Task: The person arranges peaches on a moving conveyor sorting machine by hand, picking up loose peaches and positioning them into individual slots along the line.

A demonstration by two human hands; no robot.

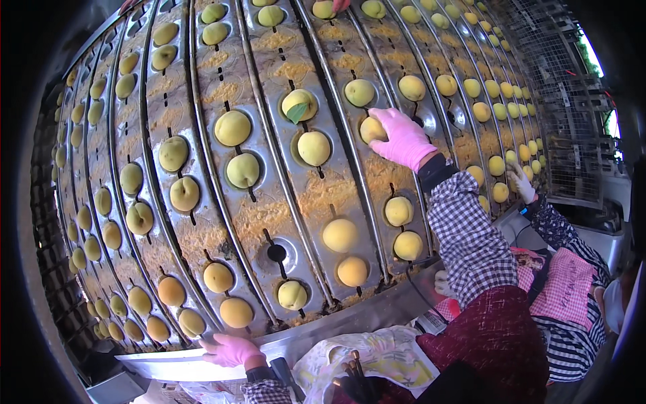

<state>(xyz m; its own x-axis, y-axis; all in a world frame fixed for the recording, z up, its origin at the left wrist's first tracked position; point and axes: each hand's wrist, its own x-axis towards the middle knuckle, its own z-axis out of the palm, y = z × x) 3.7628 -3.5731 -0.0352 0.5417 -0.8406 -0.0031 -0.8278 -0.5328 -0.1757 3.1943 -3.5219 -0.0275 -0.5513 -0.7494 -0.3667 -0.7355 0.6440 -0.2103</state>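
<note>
Yellow-green peaches sit in round metal cups along the slatted conveyor (323,188). My right hand (404,140), in a pink glove, reaches over the middle of it with fingers and thumb around a peach (371,130) at a cup. Just beyond that is another peach (360,92). At the near edge my left hand (232,351), also pink-gloved, lies with fingers stretched over the metal rim (296,342), holding nothing. An orange-yellow peach (236,312) is close above its fingertips. A peach with a green leaf (297,108) lies left of my right hand.
One cup (276,253) near the front has no fruit, showing a dark hole. Orange pulp (262,219) coats the slats. At right, a co-worker's white-gloved hand (521,183) reaches to the conveyor. Another hand (340,5) shows at the far edge. Wire mesh (558,114) stands right.
</note>
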